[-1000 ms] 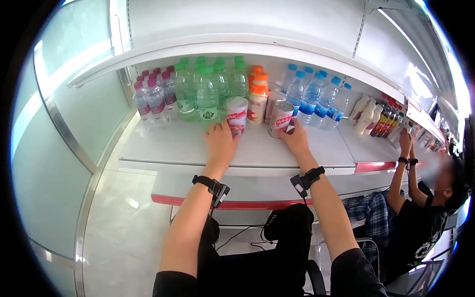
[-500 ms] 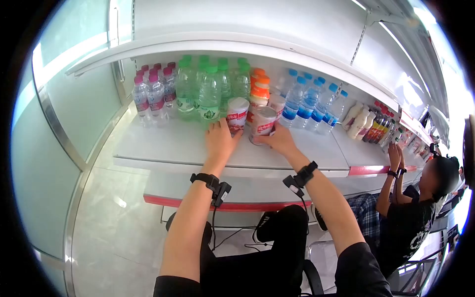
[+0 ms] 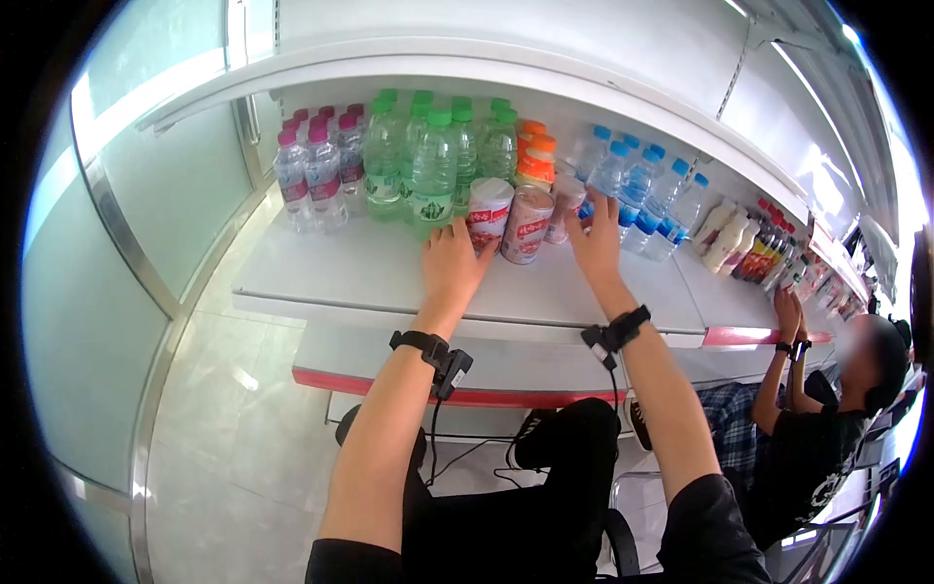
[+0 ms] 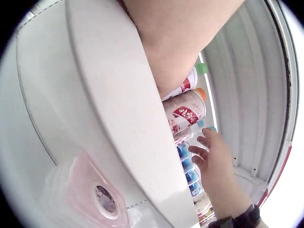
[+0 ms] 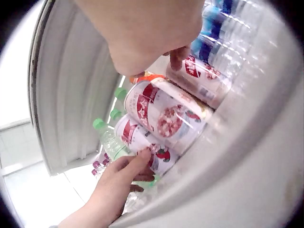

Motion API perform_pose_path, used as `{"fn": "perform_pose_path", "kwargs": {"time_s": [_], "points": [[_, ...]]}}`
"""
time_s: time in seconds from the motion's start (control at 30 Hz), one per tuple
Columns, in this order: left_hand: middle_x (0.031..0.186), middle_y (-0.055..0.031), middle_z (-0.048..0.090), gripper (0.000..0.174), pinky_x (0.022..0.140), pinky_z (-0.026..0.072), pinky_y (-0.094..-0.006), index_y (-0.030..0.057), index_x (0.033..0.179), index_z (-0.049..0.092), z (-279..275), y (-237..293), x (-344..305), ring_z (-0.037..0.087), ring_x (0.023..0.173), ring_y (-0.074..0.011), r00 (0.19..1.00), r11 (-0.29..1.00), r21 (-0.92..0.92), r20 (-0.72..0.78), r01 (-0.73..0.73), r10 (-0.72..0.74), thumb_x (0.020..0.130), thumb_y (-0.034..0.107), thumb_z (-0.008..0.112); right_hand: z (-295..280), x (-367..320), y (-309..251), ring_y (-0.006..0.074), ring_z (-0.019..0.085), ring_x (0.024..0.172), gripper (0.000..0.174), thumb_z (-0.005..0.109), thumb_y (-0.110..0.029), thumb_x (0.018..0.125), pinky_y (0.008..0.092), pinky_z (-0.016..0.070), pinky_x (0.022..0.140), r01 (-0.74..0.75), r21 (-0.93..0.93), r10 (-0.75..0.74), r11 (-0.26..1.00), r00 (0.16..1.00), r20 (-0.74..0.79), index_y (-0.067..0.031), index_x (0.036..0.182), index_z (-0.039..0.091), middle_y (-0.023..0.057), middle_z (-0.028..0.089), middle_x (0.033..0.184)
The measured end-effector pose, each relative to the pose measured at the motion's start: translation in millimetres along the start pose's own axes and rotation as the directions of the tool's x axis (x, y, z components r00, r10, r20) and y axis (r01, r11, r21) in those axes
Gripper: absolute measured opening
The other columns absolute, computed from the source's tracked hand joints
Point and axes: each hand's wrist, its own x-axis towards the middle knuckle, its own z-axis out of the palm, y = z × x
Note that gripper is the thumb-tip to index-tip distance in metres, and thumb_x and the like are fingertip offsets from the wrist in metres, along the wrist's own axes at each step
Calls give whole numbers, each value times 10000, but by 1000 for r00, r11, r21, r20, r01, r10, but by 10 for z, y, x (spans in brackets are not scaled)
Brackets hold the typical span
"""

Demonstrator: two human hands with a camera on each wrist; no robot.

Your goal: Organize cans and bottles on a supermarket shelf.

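Three porridge cans with red-and-white labels stand close together near the shelf's middle. My left hand [image 3: 452, 263] holds the left can [image 3: 489, 216] low on its near left side, with the thumb across its front, as the right wrist view also shows. Beside it the middle can [image 3: 528, 226] stands upright, no hand on it. My right hand [image 3: 598, 248] is at the right side of the third can [image 3: 564, 206], which sits slightly farther back; its fingers are spread and loosely bent. In the left wrist view the same right hand [image 4: 216, 159] shows gaps between its fingers.
Green-capped bottles [image 3: 435, 165] and orange-capped bottles [image 3: 535, 161] stand behind the cans. Pink-capped bottles [image 3: 323, 180] are at left, blue-capped water bottles [image 3: 637, 190] at right. An upper shelf edge [image 3: 486, 68] overhangs them. Another person [image 3: 827, 428] sits at the right.
My right hand moved the middle can left, against the left can's side, then let go and shifted right to the third can. The left hand stayed at its can.
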Motion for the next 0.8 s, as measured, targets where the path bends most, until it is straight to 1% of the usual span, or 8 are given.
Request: {"fn": "perform_pose_path", "kwargs": {"time_s": [0.03, 0.1, 0.2, 0.4, 0.53, 0.6, 0.73, 0.8], "points": [[972, -220, 674, 517, 847, 491, -482, 2, 1064, 554, 35, -17, -3, 631, 978, -383, 1000, 1000, 0, 4, 9, -9, 813, 397, 773, 8, 89, 22, 309, 682, 942, 571, 724, -194, 823, 403, 553, 758, -7, 1, 7, 1000, 1000, -3, -40, 1332, 516, 209, 486, 1350], [984, -207, 669, 528, 858, 486, -471, 0, 1077, 552, 59, -20, -12, 622, 1000, -370, 1000, 1000, 0, 13, 12, -12, 824, 412, 764, 26, 227, 89, 371, 682, 950, 527, 727, -186, 813, 441, 577, 758, 113, -323, -72, 939, 988, 135, -89, 1292, 529, 212, 351, 1464], [1001, -214, 665, 525, 863, 485, -478, -2, 1069, 546, 48, -26, 2, 616, 1012, -381, 1000, 1000, -4, 15, 13, -13, 825, 409, 764, 152, 239, 145, 431, 666, 968, 552, 737, -173, 799, 479, 585, 759, 157, -354, -101, 922, 980, 171, -114, 1287, 488, 214, 329, 1478], [1017, -220, 664, 522, 872, 494, -490, -9, 1072, 542, 10, -22, 2, 609, 1027, -393, 998, 1000, -4, 66, 15, -15, 827, 395, 764, 222, 163, 199, 475, 649, 980, 606, 782, -188, 770, 493, 577, 775, 100, -205, -76, 974, 990, 122, -105, 1249, 420, 222, 344, 1472], [1032, -221, 662, 527, 875, 498, -490, -11, 1082, 543, 22, -15, 22, 606, 1033, -396, 999, 999, -26, 44, 23, -22, 825, 392, 765, 166, 73, 149, 470, 643, 968, 578, 792, -196, 766, 493, 572, 770, 121, -241, -104, 963, 991, 83, -78, 1196, 425, 214, 389, 1413], [1037, -222, 661, 530, 876, 498, -490, -13, 1086, 543, 20, -12, 10, 605, 1035, -399, 999, 999, -21, 46, 30, -29, 824, 390, 765, 114, 9, 150, 444, 622, 973, 605, 815, -212, 744, 488, 555, 772, 85, -179, -86, 980, 996, 7, -59, 1181, 426, 195, 439, 1298], [1049, -232, 654, 542, 893, 490, -495, -22, 1109, 537, 11, -20, 6, 594, 1051, -410, 997, 994, -95, 59, 52, -46, 820, 374, 768, -28, -205, 177, 407, 603, 981, 664, 851, -247, 705, 474, 536, 797, 64, -113, -76, 992, 991, -107, -39, 1191, 449, 171, 460, 1200], [1054, -236, 652, 540, 899, 486, -498, -22, 1115, 537, 21, -33, 16, 590, 1058, -413, 994, 992, -97, 86, 75, -67, 819, 366, 768, -125, -264, 220, 379, 588, 1028, 704, 873, -294, 681, 462, 521, 840, 23, -78, -43, 997, 962, -268, -37, 1205, 479, 156, 472, 1175]]}}
